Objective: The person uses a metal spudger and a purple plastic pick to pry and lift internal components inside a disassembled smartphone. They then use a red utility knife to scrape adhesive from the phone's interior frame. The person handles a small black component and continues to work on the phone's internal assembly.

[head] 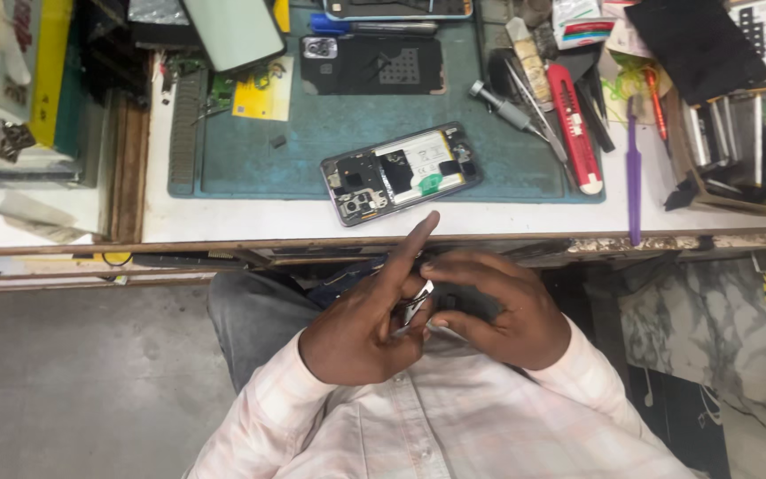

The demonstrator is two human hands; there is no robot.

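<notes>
1. Hands meet low in the view, just under the bench edge, above the person's lap and a pale checked shirt (454, 426).
2. Left hand (361, 333) is curled, index finger sticking straight up toward the bench, the other fingers folded in around a small silvery metal piece (417, 302).
3. Right hand (498, 310) comes in from the other side, fingers bunched together, fingertips touching that same metal piece and the left hand's fingers. Both hands pinch it between them; what kind of part it is, I cannot tell, it is mostly covered.
4. Up on the bench, an opened phone (401, 173) lies back-off and tilted on the front edge of a teal work mat (312, 133), battery and circuit boards showing. It sits just above the raised index finger, apart from both hands.
5. Further back on the mat, a dark phone back cover (374, 64) lies flat with its camera cut-out at the left.
6. To the right of the opened phone, a grey screwdriver (503, 108) lies at an angle, and beside it a red utility knife (574, 124).
7. Purple toothbrush (634, 168) lies on the white benchtop, right of the mat, its end reaching the bench edge.
8. Small yellow card (259, 93) sits at the mat's left corner.
</notes>
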